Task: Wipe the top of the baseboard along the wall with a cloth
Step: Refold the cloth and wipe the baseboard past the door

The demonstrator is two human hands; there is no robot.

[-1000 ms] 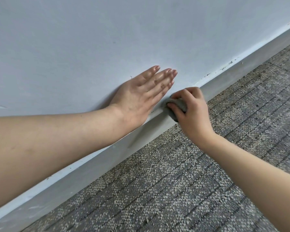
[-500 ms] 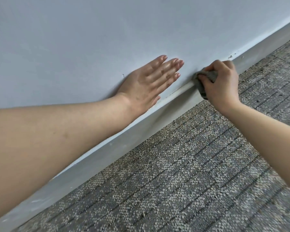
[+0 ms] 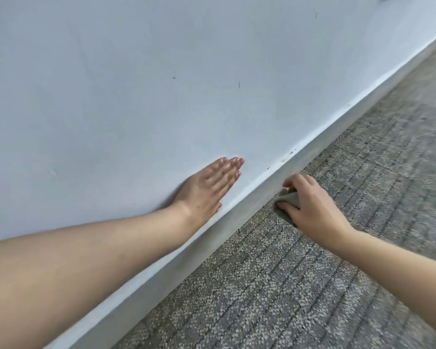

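A pale grey baseboard runs diagonally from lower left to upper right along the foot of the white wall. My left hand lies flat on the wall just above the baseboard, fingers straight and together. My right hand grips a small grey cloth, bunched between thumb and fingers. The cloth sits low against the baseboard's face where it meets the carpet, just below the top edge. Dark specks dot the top edge a little beyond the right hand.
Grey patterned carpet covers the floor to the right of the baseboard. A few small dark marks show on the wall. The baseboard continues far to the upper right.
The view has pulled back and swung, showing more wall. My right hand with the cloth has dropped from the baseboard's top edge to its face near the carpet. The left hand stays flat on the wall.
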